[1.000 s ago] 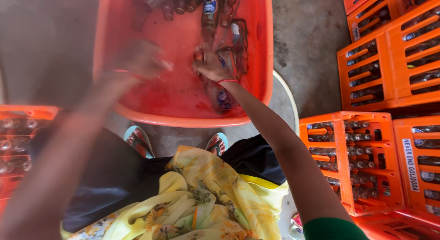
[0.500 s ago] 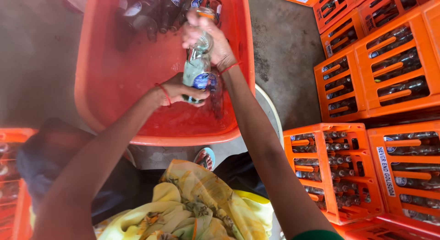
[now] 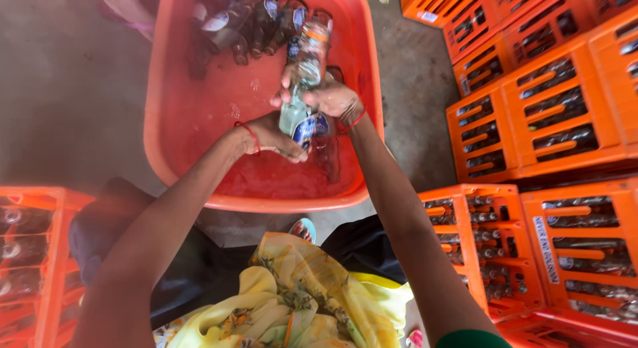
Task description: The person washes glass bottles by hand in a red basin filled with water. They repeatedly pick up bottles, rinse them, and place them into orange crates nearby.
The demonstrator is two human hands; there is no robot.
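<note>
A clear glass bottle (image 3: 300, 89) with a blue label is held over a large orange plastic tub (image 3: 166, 149) of water. My right hand (image 3: 329, 95) grips the bottle around its middle. My left hand (image 3: 276, 139) is under the bottle's lower end, fingers closed against its base. Both wrists carry a thin red band. Several more glass bottles (image 3: 252, 22) lie in the water at the tub's far end.
Stacked orange crates (image 3: 551, 115) filled with bottles stand to the right, and another crate (image 3: 33, 255) with bottles is at my lower left. A yellow patterned cloth (image 3: 292, 301) covers my lap. The floor is grey concrete.
Both hands went from reaching among the bottles in the water to holding one bottle together. The bottle has risen slightly and the view has shifted left.
</note>
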